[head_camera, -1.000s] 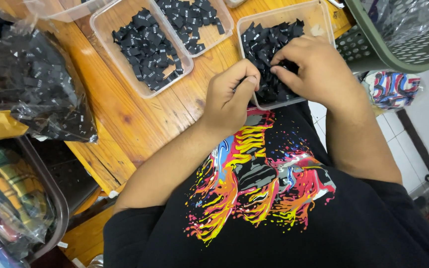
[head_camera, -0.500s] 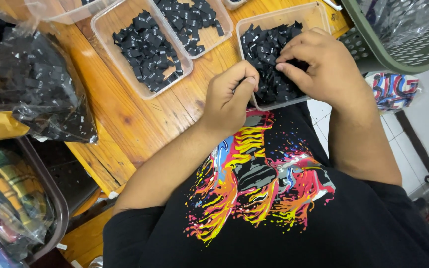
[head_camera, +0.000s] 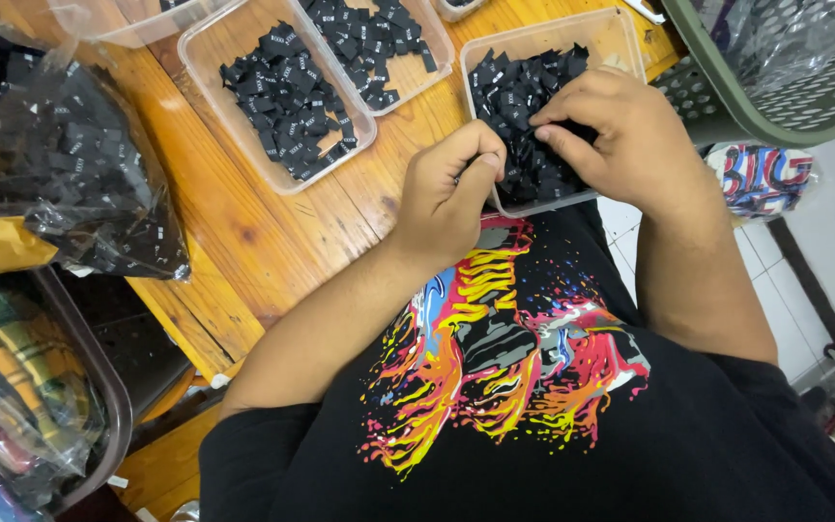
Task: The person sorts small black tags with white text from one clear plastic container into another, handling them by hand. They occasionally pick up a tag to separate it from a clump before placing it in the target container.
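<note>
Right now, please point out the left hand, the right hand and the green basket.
left hand (head_camera: pixel 451 193), head view, on its back.
right hand (head_camera: pixel 620 130), head view, on its back.
green basket (head_camera: pixel 727 106), head view, on its rim.

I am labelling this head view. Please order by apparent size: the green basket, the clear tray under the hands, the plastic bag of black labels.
1. plastic bag of black labels, though nearness may enlarge it
2. green basket, cut off by the frame
3. clear tray

Bright, even light, soft shadows, sharp centre, slight wide-angle stretch and blur at the edges.
</note>
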